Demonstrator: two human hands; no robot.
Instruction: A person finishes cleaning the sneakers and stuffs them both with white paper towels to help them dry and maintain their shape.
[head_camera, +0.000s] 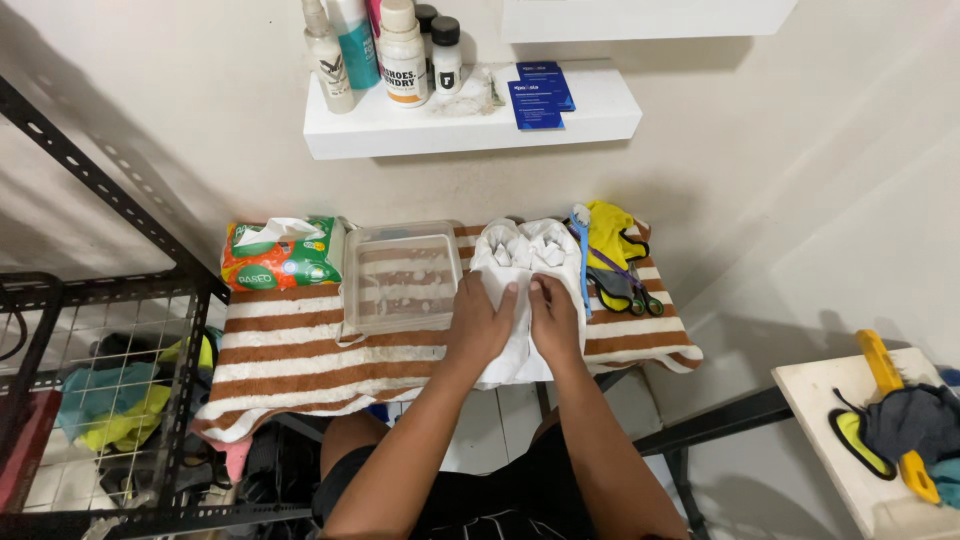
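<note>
Your left hand (480, 325) and right hand (553, 318) lie flat, fingers pressed together, on the pair of white shoes (525, 262), pinning them to the striped towel (300, 350) beside the clear plastic tray (400, 280), keeping them steady.

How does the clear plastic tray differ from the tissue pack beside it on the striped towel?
The clear plastic tray is rigid, see-through and open-topped, so the towel's stripes show through it; the tissue pack is soft, opaque and printed green and orange. The tray holds nothing visible, while a white tissue sticks out of the pack. The tray is nearer the left hand. Both lie on the striped towel, side by side.
</note>
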